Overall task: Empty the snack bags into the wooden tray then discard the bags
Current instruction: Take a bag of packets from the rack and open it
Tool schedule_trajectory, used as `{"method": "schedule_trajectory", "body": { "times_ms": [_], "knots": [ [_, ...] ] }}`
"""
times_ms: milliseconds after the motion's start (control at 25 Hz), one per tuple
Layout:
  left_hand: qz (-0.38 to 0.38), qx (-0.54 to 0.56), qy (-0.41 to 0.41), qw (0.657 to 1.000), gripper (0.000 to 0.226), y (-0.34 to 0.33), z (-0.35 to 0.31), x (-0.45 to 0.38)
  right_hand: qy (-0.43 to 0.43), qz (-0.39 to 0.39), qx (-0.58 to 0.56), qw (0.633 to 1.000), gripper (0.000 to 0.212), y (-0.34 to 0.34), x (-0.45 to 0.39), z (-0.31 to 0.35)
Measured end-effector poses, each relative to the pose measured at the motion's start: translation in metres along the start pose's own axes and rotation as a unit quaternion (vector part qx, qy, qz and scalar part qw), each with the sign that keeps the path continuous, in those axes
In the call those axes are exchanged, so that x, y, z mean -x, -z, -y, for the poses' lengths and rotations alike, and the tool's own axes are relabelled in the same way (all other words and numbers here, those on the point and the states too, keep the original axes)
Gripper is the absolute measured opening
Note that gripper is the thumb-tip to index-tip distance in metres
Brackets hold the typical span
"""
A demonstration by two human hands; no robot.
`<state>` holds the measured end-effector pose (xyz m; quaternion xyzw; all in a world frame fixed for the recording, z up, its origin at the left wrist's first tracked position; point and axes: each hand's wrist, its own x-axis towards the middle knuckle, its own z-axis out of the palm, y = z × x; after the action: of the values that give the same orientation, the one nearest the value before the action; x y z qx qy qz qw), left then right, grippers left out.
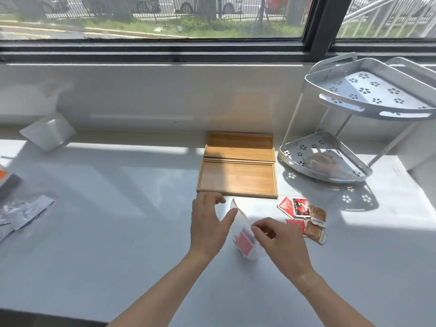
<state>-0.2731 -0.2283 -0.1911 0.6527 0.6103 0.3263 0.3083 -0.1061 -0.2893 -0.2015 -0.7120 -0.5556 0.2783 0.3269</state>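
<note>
My right hand [280,241] has thumb and forefinger pinched together on the top edge of a clear snack bag [245,234], which hangs tilted above the white counter [118,208] with red packets visible inside its lower end. My left hand [208,223] is spread open just beside the bag's upper corner — the thumb looks close to the plastic, but I cannot tell whether it touches. Straight ahead lies the wooden tray [237,178], bare inside, with a second wooden tray [239,146] butted against its far edge. To the right of the bag, a small cluster of loose snack packets [304,218] — red ones and brown ones — lies on the counter. Further right stands a two-tier white corner rack [354,128]. Crumpled empty wrappers [21,215] lie at the far left.
</note>
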Motion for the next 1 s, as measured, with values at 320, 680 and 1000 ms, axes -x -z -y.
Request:
{"method": "schedule_trajectory", "body": {
  "times_ms": [320, 680, 1000],
  "knots": [
    [0.218, 0.128, 0.246, 0.936, 0.021, 0.009, -0.007, 0.019, 0.047, 0.036, 0.021, 0.998, 0.006, -0.023, 0.017, 0.009],
    [0.215, 0.116, 0.219, 0.945, 0.014, 0.011, -0.003, 0.019, -0.052, 0.118, -0.084, 0.988, 0.022, -0.013, 0.009, 0.012],
    [0.287, 0.133, 0.156, 0.936, 0.014, 0.019, 0.01, 0.011, -0.184, 0.242, -0.187, 0.934, 0.006, 0.003, -0.014, 0.023]
  ]
}}
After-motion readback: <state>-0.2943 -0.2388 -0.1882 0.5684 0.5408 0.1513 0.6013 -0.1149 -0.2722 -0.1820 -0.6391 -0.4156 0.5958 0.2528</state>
